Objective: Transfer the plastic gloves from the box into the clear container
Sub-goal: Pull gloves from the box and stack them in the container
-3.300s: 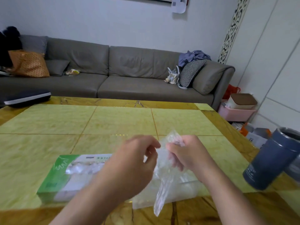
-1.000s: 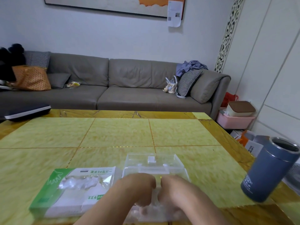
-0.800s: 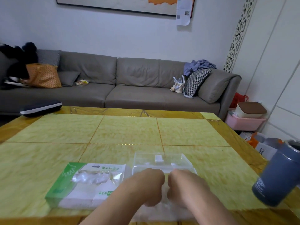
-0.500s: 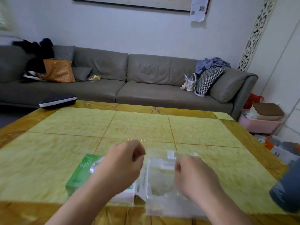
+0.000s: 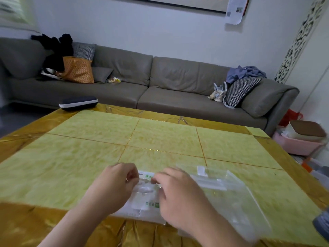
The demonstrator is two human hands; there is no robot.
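Observation:
The green and white glove box (image 5: 144, 204) lies near the table's front edge, mostly hidden under my hands. Crumpled clear plastic gloves (image 5: 146, 189) show in its top opening. My left hand (image 5: 115, 183) is at the opening's left end, fingers curled and pinching at the box's edge. At the right end, my right hand (image 5: 178, 195) has curled fingertips pinching the gloves. The clear container (image 5: 231, 193) lies just right of the box, its lid open towards the back. What is inside it is blurred.
The yellow tiled table (image 5: 160, 138) stretches ahead. A dark blue tumbler (image 5: 322, 227) stands at the right edge of view. A dark case (image 5: 78, 103) rests on the far left corner. Behind the table is a grey sofa (image 5: 160, 82), with a pink bin (image 5: 300, 145) on the floor at right.
Both hands left the clear container and moved left onto the glove box's opening. The view swung left, so the tumbler is nearly out of frame.

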